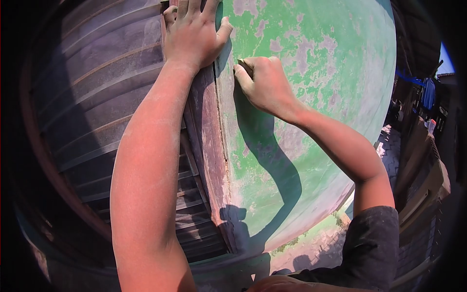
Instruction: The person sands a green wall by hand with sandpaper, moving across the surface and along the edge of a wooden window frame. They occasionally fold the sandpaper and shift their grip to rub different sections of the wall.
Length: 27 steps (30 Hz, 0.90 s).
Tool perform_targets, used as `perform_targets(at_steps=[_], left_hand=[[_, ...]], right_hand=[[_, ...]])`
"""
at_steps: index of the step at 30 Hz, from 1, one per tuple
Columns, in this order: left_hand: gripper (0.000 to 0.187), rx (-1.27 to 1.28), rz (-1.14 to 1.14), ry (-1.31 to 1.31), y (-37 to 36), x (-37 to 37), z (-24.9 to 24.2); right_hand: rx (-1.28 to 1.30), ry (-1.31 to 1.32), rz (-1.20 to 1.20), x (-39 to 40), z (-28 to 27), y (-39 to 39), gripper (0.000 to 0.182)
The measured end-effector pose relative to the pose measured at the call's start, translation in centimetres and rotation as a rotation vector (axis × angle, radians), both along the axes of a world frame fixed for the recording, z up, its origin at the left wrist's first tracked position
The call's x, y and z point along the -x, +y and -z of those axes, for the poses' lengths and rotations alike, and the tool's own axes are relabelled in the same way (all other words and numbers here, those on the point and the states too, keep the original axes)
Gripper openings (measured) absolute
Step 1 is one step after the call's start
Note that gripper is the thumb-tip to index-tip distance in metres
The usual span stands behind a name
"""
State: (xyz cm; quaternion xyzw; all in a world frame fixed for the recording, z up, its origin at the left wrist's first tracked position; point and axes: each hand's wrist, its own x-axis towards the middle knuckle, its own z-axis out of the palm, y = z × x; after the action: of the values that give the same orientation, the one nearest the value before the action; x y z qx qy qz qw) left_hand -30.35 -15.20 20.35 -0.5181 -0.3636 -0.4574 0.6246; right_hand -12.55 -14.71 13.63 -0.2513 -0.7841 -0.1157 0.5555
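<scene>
My left hand (192, 36) is raised at the top of the view, its fingers spread over the edge of the worn wooden frame (206, 124). The fingertips run out of view. Against the peeling green wall (311, 58), just right of that frame, my right hand (267, 85) is closed in a pinch. A small dark edge shows between its thumb and fingers, too little to name. Flakes of green paint are gone around it, baring grey patches. Both hands look dusty, and the right arm casts a long shadow down the wall.
Left of the frame is a shutter with dark horizontal slats (107, 97). On the far right stand wooden pieces (433, 182) and a blue cloth (428, 93) hangs. Sunlit ground (311, 253) lies at the wall's foot.
</scene>
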Motion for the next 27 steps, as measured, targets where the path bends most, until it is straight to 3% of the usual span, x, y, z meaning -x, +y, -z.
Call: perform_targets(at_steps=[3, 6, 12, 18, 20, 22, 27], left_hand=[[0.055, 0.064, 0.025, -0.006, -0.2, 0.0, -0.2], [0.056, 0.007, -0.01, -0.005, 0.7, 0.4, 0.0], [0.059, 0.025, 0.018, -0.001, 0.0, 0.3, 0.2], [0.055, 0.069, 0.076, -0.024, -0.9, -0.3, -0.1], [0.054, 0.086, 0.051, -0.031, -1.2, -0.5, 0.0], [0.053, 0.058, 0.048, -0.022, -0.7, -0.2, 0.0], [0.05, -0.017, 0.083, -0.005, -0.8, -0.3, -0.1]], right_hand=[[-0.087, 0.076, -0.014, -0.2, -1.4, 0.4, 0.031], [-0.011, 0.208, -0.03, -0.3, -4.6, 0.7, 0.033], [0.016, 0.049, -0.047, -0.3, -0.1, 0.6, 0.038], [0.074, 0.227, 0.002, -0.4, -5.0, 0.7, 0.031], [-0.022, 0.208, 0.02, -0.1, -3.0, 0.8, 0.031], [-0.003, 0.023, 0.044, 0.2, -0.6, -0.1, 0.03], [-0.074, 0.155, 0.045, -0.2, -4.9, 0.9, 0.031]])
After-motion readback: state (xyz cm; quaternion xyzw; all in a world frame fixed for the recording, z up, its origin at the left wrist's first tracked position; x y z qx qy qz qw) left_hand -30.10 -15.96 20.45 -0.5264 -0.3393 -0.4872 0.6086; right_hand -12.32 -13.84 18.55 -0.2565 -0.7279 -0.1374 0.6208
